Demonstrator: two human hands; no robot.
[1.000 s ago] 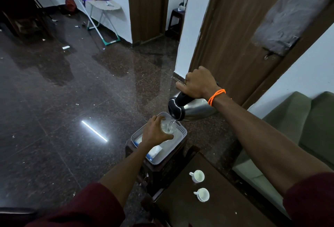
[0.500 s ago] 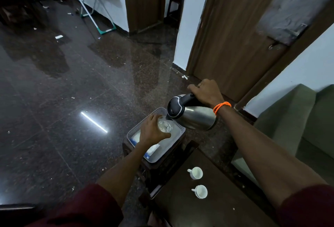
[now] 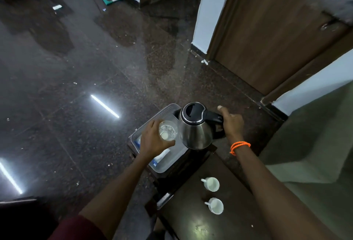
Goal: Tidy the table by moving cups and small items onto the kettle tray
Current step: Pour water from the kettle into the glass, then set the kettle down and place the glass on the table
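A steel kettle (image 3: 195,131) with a black lid stands upright at the right end of the pale kettle tray (image 3: 164,167). My right hand (image 3: 230,122) grips its black handle. My left hand (image 3: 152,140) holds a clear glass (image 3: 168,131) over the tray, just left of the kettle. Two white cups (image 3: 211,184) (image 3: 215,205) stand on the dark table (image 3: 191,226) nearer to me. A white and blue packet (image 3: 159,158) lies in the tray, partly under my left wrist.
The tray sits on a small dark stand (image 3: 172,178) beside the table. A green sofa (image 3: 315,144) is on the right. A brown door (image 3: 277,29) and white wall stand behind. Polished dark floor (image 3: 76,87) stretches to the left.
My right hand has tipped the kettle back from pouring to upright and lowered it to the tray's right end. My left hand still holds the glass. The camera has tilted downward.
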